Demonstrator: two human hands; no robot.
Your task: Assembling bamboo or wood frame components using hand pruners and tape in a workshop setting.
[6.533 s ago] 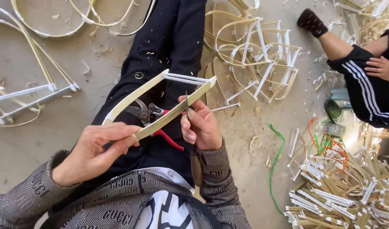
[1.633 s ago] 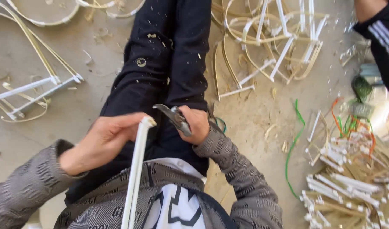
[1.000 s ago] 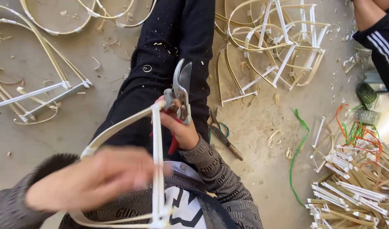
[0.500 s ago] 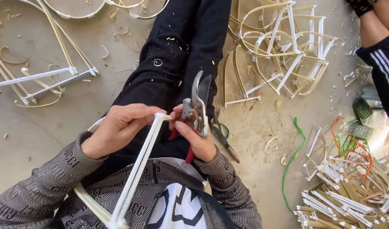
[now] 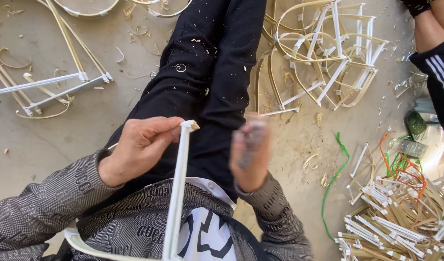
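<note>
In the head view, the left hand (image 5: 142, 145) is in the middle of the frame, a little to the left, and its fingers are closed around the upper end of a white-wrapped strip (image 5: 177, 193). This strip goes straight down from the hand to the bottom edge of the frame, where it meets a pale curved strip (image 5: 94, 249) at the lower left. The right hand (image 5: 251, 154) is just right of centre and is very blurred; it seems to be curled around a greyish tool (image 5: 252, 137), but I cannot tell how tightly it closes or what kind of tool it is. Both hands are above the black trousers (image 5: 207, 72), which have small shavings on them. On the concrete floor (image 5: 48, 135) at the upper left lie bent frames (image 5: 48, 87) with white bars. A bigger heap of such frames (image 5: 323, 53) is at the upper right. A pile of cut strips (image 5: 406, 217) fills the lower right, beside a green cord (image 5: 335, 179). Another person's leg (image 5: 437, 58) is at the right edge.
</note>
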